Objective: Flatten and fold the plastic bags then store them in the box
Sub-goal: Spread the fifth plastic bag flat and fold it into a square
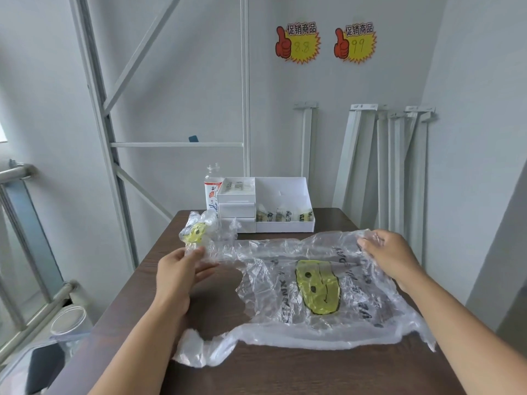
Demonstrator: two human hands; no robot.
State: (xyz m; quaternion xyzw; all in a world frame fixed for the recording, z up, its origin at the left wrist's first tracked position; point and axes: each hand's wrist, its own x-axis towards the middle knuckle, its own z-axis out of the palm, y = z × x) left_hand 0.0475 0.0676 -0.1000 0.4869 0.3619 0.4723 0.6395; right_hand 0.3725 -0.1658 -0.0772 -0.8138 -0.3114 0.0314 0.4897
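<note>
Left hand (pixel 182 273): fingers (pixel 199 252) pinch the far-left handle of the plastic bag (pixel 319 286). Right hand (pixel 392 259): fingers curl over its far-right corner. The bag lies spread between them on the bench (pixel 285 372), smiley print up. A crumpled bag (pixel 196 232) sits just beyond the left hand. The white box (pixel 282 195) stands at the far edge.

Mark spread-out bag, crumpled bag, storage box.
spread-out bag (pixel 318 286), head view, on its yellow smiley print.
crumpled bag (pixel 196 233), head view, on its yellow patch.
storage box (pixel 285 226), head view, on its white front wall.
</note>
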